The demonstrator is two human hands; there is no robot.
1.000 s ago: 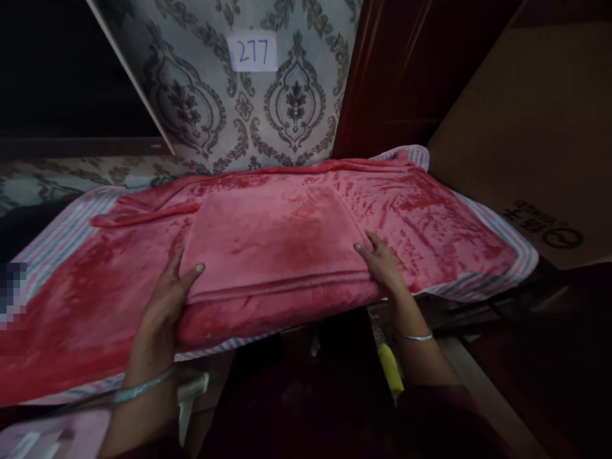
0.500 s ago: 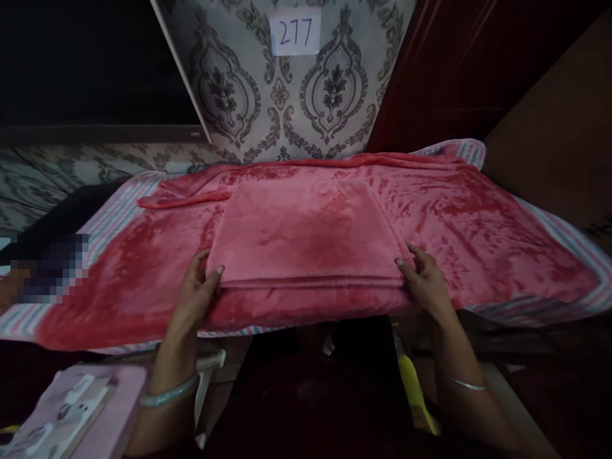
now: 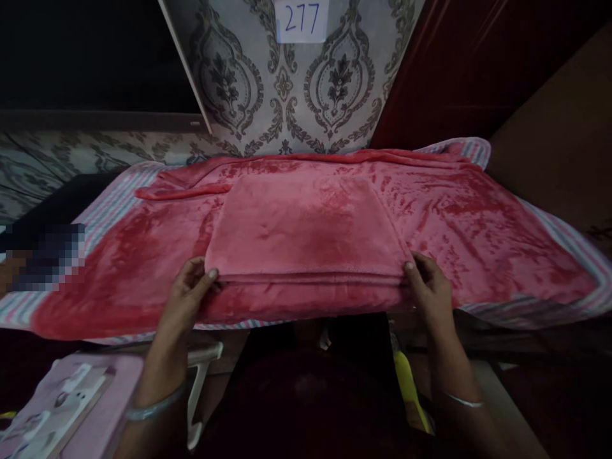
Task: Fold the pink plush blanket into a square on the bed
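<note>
The folded pink cloth lies flat on the middle of the spread red blanket, its layered front fold running along near the blanket's front edge. Whether the two are one piece cannot be told.

At the front of the red blanket, the person's left hand has the cloth's front left corner in its grip, thumb on top and fingers curled round the side. The right hand has the front right corner in a like grip, its thumb pressed on the corner. A pale bangle circles the left wrist, and a thin bangle the right.

A striped cloth shows from under the red blanket at both ends and along its front. Behind the blanket rises the patterned wall, bearing a white card marked 277. A dark screen is behind the blanket's left part, and a dark red panel behind its right part. Below the blanket's front left are a pink pad with white pieces on it and a white bracket; below its front right, something yellow.
</note>
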